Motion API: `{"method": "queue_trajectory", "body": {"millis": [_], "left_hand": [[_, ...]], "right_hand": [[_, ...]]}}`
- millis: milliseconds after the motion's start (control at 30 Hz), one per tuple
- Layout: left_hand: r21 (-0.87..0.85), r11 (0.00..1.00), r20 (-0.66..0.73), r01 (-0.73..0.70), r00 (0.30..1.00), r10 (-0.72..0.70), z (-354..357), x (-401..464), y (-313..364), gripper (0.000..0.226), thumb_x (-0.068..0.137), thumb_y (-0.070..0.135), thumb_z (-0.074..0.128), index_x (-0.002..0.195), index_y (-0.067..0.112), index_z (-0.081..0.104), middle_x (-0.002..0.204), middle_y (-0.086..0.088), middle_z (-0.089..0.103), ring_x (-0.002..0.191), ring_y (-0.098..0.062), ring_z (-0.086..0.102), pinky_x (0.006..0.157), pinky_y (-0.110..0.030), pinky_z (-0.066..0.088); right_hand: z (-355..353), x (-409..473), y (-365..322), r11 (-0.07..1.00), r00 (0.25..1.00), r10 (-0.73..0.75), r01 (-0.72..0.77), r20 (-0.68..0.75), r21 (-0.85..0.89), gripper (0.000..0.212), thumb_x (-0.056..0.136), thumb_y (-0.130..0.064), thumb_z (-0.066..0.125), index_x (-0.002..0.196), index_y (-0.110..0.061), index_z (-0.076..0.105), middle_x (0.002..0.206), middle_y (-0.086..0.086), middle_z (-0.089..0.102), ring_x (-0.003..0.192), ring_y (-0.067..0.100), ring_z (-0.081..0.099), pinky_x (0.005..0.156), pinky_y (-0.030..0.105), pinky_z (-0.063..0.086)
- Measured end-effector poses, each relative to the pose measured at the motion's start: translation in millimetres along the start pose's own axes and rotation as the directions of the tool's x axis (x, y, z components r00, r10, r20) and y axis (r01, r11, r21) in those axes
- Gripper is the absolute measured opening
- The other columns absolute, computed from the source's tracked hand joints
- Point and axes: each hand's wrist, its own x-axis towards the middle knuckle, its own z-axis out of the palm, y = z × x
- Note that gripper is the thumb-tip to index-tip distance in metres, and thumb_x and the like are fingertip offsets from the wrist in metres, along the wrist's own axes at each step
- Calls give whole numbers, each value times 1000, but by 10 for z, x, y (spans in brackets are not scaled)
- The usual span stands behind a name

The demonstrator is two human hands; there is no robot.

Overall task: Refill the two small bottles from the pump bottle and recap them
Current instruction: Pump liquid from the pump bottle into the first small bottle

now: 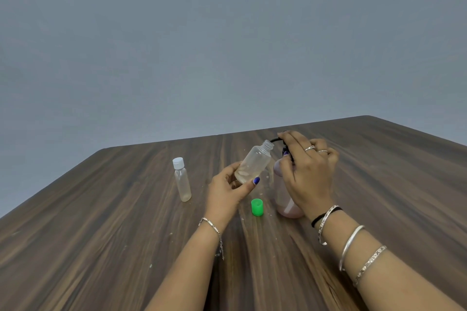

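My left hand (228,190) grips an uncapped small clear bottle (254,164), tilted so its threaded mouth sits right at the black nozzle of the pump bottle (286,199). The pump bottle stands on the table with pinkish liquid low inside it. My right hand (307,169) lies over its black pump head, fingers on top and thumb curled at the pump's neck. A green cap (257,207) sits on the table between my hands. The second small bottle (182,179), with a white cap on, stands upright to the left.
Everything stands on a dark wood-grain table (126,247) whose far edge meets a plain grey wall. Small pale specks dot the tabletop near the bottles. Bracelets are on both of my wrists.
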Motion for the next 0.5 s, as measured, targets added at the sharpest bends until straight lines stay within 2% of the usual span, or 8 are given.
{"method": "queue_trajectory", "body": {"millis": [233, 367, 500], "left_hand": [[18, 1000, 7, 3, 1000, -3, 9, 4, 12, 39, 75, 6, 73, 111, 15, 61, 95, 10, 67, 80, 6, 63, 71, -9, 47], [-11, 1000, -3, 13, 1000, -13, 14, 10, 18, 39, 75, 4, 72, 110, 15, 60, 96, 6, 68, 87, -4, 64, 72, -10, 48], [-18, 1000, 1, 3, 1000, -3, 17, -2, 37, 38, 75, 4, 72, 109, 17, 60, 94, 10, 68, 81, 6, 64, 71, -9, 47]], "right_hand": [[-15, 17, 28, 1000, 1000, -10, 9, 24, 29, 45, 79, -26, 37, 115, -20, 64, 116, -5, 66, 97, 17, 45, 79, 33, 25], [-8, 9, 10, 999, 1000, -15, 14, 13, 36, 46, 79, -25, 38, 116, -20, 64, 117, -5, 66, 96, 15, 42, 78, 33, 25], [5, 3, -12, 999, 1000, -18, 18, -5, 35, 43, 78, -25, 40, 111, -21, 66, 115, -8, 67, 91, 17, 50, 76, 33, 27]]}}
